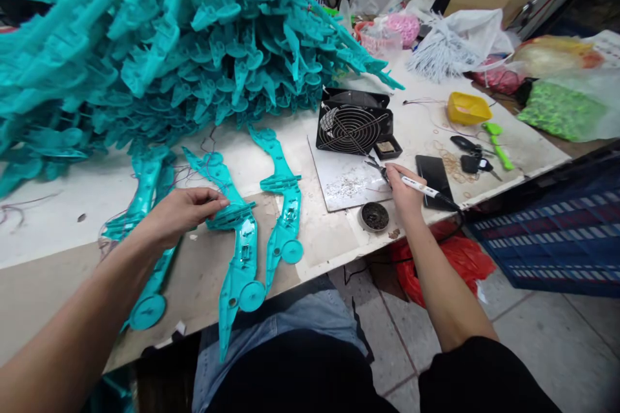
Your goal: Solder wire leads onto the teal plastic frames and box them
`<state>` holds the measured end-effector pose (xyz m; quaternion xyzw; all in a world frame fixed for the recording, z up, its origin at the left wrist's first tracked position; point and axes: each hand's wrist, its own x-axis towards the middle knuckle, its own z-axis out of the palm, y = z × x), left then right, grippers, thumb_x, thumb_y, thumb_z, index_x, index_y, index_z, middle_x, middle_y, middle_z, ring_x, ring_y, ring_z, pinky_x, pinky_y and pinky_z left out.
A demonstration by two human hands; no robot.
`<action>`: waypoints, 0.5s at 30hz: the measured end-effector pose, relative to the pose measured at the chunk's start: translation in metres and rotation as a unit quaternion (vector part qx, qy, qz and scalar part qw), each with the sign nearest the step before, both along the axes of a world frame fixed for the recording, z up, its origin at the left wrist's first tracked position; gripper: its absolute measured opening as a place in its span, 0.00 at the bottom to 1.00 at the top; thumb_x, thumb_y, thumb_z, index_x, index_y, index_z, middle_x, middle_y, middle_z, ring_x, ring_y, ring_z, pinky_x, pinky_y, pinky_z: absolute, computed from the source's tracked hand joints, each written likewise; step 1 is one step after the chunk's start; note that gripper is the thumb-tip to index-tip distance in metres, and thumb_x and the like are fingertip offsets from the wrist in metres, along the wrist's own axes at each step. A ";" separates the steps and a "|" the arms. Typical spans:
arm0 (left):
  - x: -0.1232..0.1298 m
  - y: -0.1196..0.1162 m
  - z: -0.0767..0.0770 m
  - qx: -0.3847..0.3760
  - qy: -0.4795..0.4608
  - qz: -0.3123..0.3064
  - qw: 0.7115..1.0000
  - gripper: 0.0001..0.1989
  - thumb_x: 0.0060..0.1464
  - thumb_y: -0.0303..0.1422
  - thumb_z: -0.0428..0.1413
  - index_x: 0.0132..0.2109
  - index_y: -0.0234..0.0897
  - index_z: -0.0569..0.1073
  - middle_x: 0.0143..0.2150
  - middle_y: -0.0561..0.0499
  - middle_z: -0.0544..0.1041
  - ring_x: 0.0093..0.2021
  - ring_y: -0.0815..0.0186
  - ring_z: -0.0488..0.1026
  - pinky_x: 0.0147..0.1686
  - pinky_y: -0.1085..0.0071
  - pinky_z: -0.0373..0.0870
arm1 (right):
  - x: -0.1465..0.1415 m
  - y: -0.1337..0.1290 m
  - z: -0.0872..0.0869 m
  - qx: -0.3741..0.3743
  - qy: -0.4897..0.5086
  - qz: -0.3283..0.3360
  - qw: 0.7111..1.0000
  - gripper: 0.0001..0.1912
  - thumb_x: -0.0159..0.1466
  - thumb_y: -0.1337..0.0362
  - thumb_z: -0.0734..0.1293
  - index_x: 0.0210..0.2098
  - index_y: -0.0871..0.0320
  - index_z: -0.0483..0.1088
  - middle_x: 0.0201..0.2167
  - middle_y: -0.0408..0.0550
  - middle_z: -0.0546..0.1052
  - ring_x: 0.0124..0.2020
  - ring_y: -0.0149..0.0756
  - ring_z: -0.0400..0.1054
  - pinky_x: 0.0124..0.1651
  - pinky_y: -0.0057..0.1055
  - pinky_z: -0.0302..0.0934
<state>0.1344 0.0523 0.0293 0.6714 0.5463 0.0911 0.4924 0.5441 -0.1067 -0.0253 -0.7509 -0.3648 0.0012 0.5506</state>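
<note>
My right hand (403, 190) grips a soldering iron (420, 188) by its white handle, with the tip over a white board (334, 171) strewn with bits of solder. My left hand (191, 211) is pinched at the crosspiece of a teal plastic toy-like shell half (246, 239); what lies between its fingertips, perhaps a thin wire, is too small to tell. Another teal shell half (285, 206) lies to its right, and further ones (145, 187) lie partly behind my left forearm. Thin wires (208, 164) run over the shells.
A big heap of teal shells (194, 32) fills the back left. A black fan (353, 129) stands on the board, with a round tin (374, 216) in front. To the right are a phone-like black slab (433, 181), cutters (467, 145), a yellow tray (467, 108) and a blue crate (552, 226).
</note>
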 end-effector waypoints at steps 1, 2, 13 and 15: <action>0.002 -0.003 0.001 0.003 -0.008 -0.001 1.000 0.13 0.49 0.42 0.61 0.35 0.36 0.75 0.23 0.58 0.66 0.26 0.73 0.57 0.25 0.77 0.50 | 0.002 0.002 -0.001 -0.003 0.002 0.003 1.000 0.17 0.59 0.53 0.68 0.38 0.60 0.80 0.31 0.50 0.81 0.36 0.40 0.75 0.40 0.35 0.71; 0.005 -0.005 0.003 0.007 -0.016 -0.001 1.000 0.14 0.48 0.42 0.61 0.35 0.35 0.75 0.23 0.58 0.65 0.26 0.73 0.57 0.25 0.77 0.50 | 0.004 0.003 -0.003 -0.005 0.006 0.005 1.000 0.18 0.59 0.53 0.68 0.38 0.60 0.80 0.30 0.49 0.80 0.35 0.40 0.75 0.38 0.34 0.71; 0.025 -0.015 -0.016 0.055 -0.075 -0.015 0.996 0.17 0.46 0.46 0.61 0.33 0.35 0.77 0.23 0.55 0.67 0.24 0.71 0.57 0.25 0.74 0.52 | 0.013 0.010 -0.013 0.033 0.108 0.003 0.994 0.17 0.56 0.53 0.71 0.38 0.60 0.80 0.26 0.45 0.78 0.26 0.32 0.69 0.29 0.29 0.66; 0.030 -0.017 -0.021 0.068 -0.080 -0.030 0.994 0.16 0.47 0.45 0.60 0.34 0.35 0.77 0.24 0.55 0.69 0.24 0.71 0.59 0.25 0.74 0.54 | 0.010 0.011 -0.008 0.042 0.116 -0.007 0.992 0.16 0.56 0.54 0.71 0.37 0.60 0.81 0.23 0.43 0.76 0.24 0.30 0.67 0.28 0.28 0.64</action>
